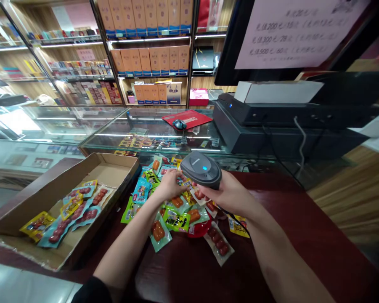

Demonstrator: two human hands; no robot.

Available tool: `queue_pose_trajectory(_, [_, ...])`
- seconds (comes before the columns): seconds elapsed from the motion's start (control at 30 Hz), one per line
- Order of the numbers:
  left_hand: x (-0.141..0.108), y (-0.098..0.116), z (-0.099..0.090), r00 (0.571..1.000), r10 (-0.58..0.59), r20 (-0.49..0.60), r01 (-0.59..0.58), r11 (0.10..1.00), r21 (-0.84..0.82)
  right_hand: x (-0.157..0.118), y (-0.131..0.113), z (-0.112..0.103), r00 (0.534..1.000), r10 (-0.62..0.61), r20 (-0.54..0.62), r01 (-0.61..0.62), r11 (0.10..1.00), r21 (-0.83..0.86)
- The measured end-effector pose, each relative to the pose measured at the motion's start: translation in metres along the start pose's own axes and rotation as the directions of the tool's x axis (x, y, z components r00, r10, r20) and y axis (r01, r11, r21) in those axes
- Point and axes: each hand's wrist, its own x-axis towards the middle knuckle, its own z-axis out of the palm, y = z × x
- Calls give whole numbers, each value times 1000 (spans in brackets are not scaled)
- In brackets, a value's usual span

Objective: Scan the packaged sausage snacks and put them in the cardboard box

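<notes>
My right hand (231, 191) grips a dark grey handheld barcode scanner (200, 168), its small blue light lit. The scanner is above a heap of small snack packets (176, 202) on the dark red tabletop. My left hand (170, 185) reaches into that heap, left of the scanner, with its fingers curled. What lies between those fingertips is too small and covered to name. Around both hands lie green, blue, yellow and clear packets of sausages. Nearest me are a clear packet (159, 231) of orange-brown sausages and a clear packet (219, 243) of dark red ones.
An open cardboard box (121, 168) at the left holds several packets. Behind the heap stands a glass display counter (107, 136) with a red mouse pad (197, 119) and a mouse (179, 124). Black electronic boxes (239, 134) and a monitor (227, 54) are at the right.
</notes>
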Motion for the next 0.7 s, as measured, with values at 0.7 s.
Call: queue_pose_trajectory(0.7, [-40,-29,-73,824,-457,-335,82,682,-727,-3,-6,72,991,18,136,-33,993,110])
